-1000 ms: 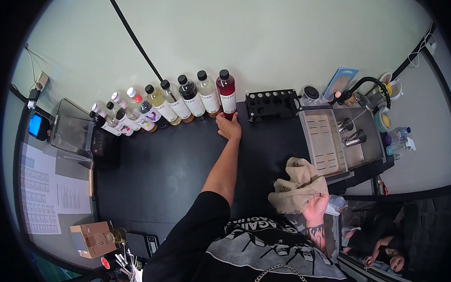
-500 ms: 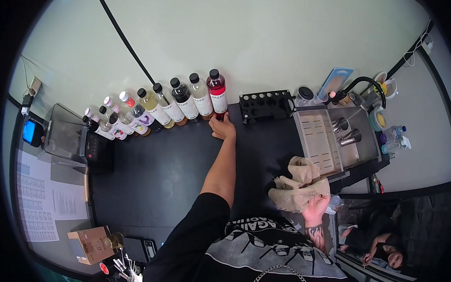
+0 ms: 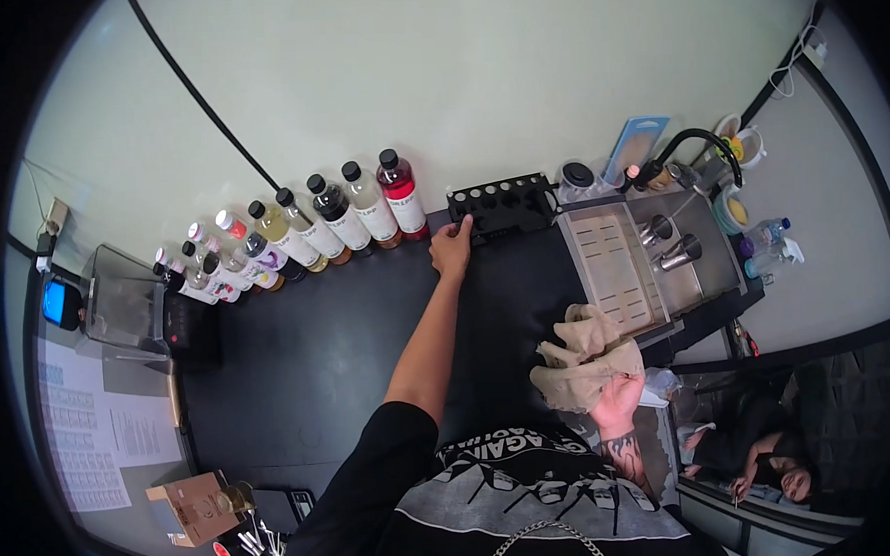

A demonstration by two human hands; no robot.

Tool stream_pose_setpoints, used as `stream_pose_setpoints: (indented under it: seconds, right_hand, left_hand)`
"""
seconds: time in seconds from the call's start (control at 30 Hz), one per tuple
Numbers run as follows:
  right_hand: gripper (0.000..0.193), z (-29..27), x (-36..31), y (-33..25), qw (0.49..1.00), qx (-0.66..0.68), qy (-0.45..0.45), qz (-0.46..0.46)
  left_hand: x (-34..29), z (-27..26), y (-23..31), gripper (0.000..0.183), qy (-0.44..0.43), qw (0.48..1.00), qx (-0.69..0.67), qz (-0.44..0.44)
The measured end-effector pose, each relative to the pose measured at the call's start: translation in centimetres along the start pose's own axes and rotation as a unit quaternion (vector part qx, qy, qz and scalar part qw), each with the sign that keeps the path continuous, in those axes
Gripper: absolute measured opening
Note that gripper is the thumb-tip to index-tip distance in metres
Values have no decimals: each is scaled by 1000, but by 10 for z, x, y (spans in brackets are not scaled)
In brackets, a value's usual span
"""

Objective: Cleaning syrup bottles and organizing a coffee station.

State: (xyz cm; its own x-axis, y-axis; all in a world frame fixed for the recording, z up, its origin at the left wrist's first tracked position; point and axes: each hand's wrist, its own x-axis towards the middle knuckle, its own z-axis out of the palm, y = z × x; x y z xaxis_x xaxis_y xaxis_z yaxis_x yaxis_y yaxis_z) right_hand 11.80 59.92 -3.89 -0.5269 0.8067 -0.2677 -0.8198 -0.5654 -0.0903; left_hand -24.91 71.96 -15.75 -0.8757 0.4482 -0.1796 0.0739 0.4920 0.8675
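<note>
My left hand [image 3: 451, 248] reaches forward to the wall side of the counter. Its fingers are at the left end of a black rack with round holes [image 3: 502, 209], thumb over the near edge, gripping it. Just left of that hand stands a bottle of red liquid [image 3: 400, 193], the last in a row of black- and white-capped bottles [image 3: 340, 218] along the wall. Low at the right, my right hand [image 3: 618, 401] holds a crumpled beige cloth [image 3: 581, 373] above the counter's near edge; the cloth hides part of the fingers.
Right of the rack sit a steel drip tray [image 3: 609, 272] and a sink with metal jiggers [image 3: 679, 252] under a black tap [image 3: 700, 137]. A clear-lidded machine [image 3: 124, 299] stands far left, a cardboard box [image 3: 200, 510] near left. Another person [image 3: 780, 462] sits at lower right.
My left hand has left the base of the red bottle and moved right to the rack's left end. The view has shifted slightly. My right hand still holds the cloth.
</note>
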Motion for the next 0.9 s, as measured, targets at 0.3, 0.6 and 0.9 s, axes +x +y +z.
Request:
stream_pose_setpoints:
  seconds: [0.3,0.6,0.9]
  right_hand:
    - [63,-6,-17,-4,999,15,-24,-15]
    - [60,-13,-36,-1,999,38,15,-30]
    - [61,-15,-71,2,995,75,-28,-52]
  left_hand:
    - [10,-14,-14,47,44,996,-65,35]
    - [14,-16,-17,49,32,997,-66,31]
    - [19,-21,-14,54,7,999,-42,20]
